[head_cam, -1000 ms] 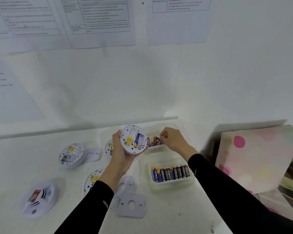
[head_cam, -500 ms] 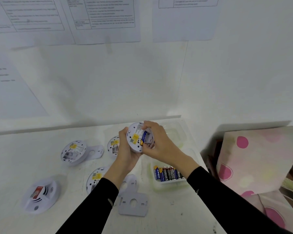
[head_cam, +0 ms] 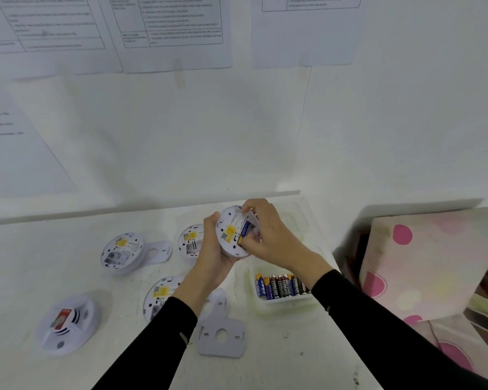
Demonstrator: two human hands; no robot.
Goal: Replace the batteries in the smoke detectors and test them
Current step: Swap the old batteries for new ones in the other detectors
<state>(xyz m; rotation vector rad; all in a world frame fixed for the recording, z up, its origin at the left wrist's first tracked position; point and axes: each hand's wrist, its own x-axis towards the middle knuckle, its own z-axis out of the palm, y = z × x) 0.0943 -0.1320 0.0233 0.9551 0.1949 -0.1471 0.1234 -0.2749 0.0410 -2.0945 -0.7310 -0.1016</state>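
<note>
Nearest, a grey bracket lay flat on the table. A red-labelled alarm sat to its left, and an upturned unit lay partly under the left sleeve. Just right of them a tray held a row of cells. Above the table the left hand gripped the detector by its rim, fingers curled round it, back side facing the camera. The right hand arched over it, its curled fingers and thumb pinching a blue battery that sat in the detector's compartment. Farther back lay two more units – one at left, one behind the left hand – and printed sheets hung on the wall.
</note>
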